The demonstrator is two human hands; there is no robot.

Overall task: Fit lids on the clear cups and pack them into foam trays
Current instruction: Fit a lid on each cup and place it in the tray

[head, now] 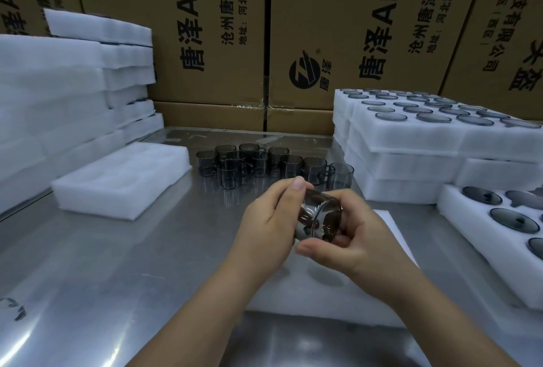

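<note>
Both hands hold one tipped cup (318, 215), the left hand (269, 219) at its 10 o'clock end and the right hand (355, 238) at its 4 o'clock end, just above the foam tray (308, 299) on the table (147, 249).

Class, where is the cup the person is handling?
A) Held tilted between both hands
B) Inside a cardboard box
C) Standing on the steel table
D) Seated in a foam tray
A: the left hand and right hand hold the cup tilted in mid-air.

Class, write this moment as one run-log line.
left hand: grips cup | right hand: grips same cup, tilted | below: foam tray | loose cups: behind
</note>
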